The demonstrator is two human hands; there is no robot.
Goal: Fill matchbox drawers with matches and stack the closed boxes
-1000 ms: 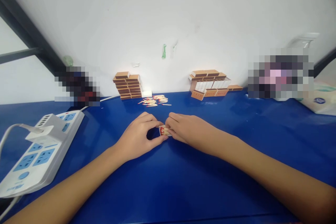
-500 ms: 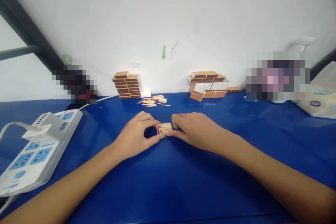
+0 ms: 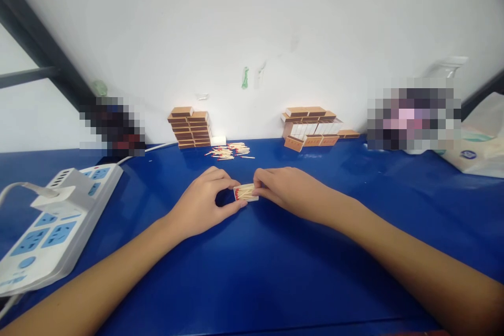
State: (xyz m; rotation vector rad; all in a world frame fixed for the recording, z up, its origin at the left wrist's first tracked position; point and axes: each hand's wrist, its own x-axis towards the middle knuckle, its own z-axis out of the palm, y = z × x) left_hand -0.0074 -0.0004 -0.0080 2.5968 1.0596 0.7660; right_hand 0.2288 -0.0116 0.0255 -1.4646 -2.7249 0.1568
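A small white matchbox tray (image 3: 251,200) lies on the blue table in front of me, filled with red-tipped matches (image 3: 244,192). My left hand (image 3: 205,202) holds the tray by its left end, thumb on the near side and fingers on the far side. Over the tray's right end, my right hand (image 3: 281,186) has thumb and forefinger pinched together at the match ends. Whether a match is between those fingertips is hidden. Beyond the hands lies a loose pile of matches (image 3: 225,152).
Stacked matchboxes (image 3: 192,131) stand against the wall at the back left. More matchboxes (image 3: 313,128) are piled at the back right. A white power strip (image 3: 74,231) with a plugged-in charger is on the left. A tissue pack (image 3: 478,152) sits far right.
My right hand has moved slightly left and up over the tray, its thumb and forefinger closing together. My left hand keeps its hold on the tray.
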